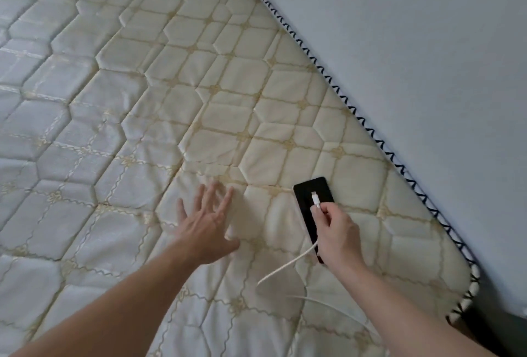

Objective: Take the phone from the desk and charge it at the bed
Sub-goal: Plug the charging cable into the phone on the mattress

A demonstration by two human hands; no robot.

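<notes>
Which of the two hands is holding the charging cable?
The right hand pinches the white cable near its plug, above the black phone. The left hand is spread open, holding nothing.

This is a bedroom in a home. A bare mattress (176, 94) fills nearly the whole view from the head camera, with no sheet over it; its cream cover is quilted into many-sided panels stitched with pale gold lines and small knot motifs. Along the mattress's far right edge runs a white piping with dark zigzag stitching (368, 131), and directly against that edge stands a plain pale wall (413, 43). Near the mattress's rounded corner a black phone (309, 194) lies flat on the quilting, and a white charging cable (288, 265) trails across the surface just beside it, both everyday household things.
</notes>
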